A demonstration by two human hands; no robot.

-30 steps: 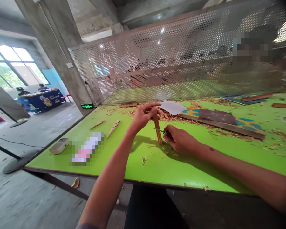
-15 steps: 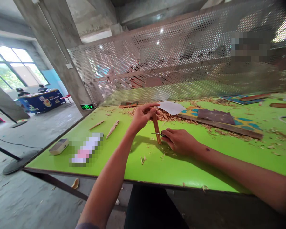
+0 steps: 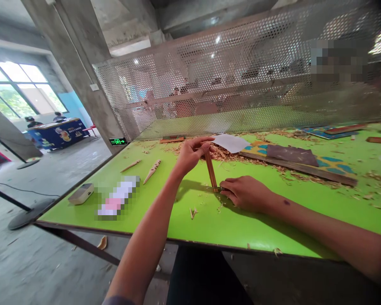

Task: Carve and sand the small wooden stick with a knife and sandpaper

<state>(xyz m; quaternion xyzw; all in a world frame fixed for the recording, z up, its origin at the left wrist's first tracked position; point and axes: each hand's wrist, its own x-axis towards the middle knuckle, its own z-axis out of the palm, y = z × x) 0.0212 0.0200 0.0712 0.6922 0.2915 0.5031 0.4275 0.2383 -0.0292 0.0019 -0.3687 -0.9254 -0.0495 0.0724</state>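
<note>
My left hand (image 3: 192,156) grips a slim wooden stick (image 3: 211,169) upright, with the stick's lower end down near the green tabletop (image 3: 197,216). My right hand (image 3: 246,194) lies low against that lower end, its fingers curled round a small knife (image 3: 219,189) whose blade is hidden. Wood shavings (image 3: 220,153) are heaped just beyond my left hand, and a white paper sheet (image 3: 231,143) lies past them. Two carved wooden pieces (image 3: 151,171) rest to the left.
A strip of dark sandpaper (image 3: 292,155) lies on a wooden board (image 3: 298,167) at the right. A small white box (image 3: 81,194) and a pixelated object (image 3: 117,195) sit at the left. A perforated metal screen (image 3: 209,93) stands behind the table.
My right hand has slid down to the stick's lower end, and the knife blade seen earlier is now hidden. My left hand and the stick have barely moved.
</note>
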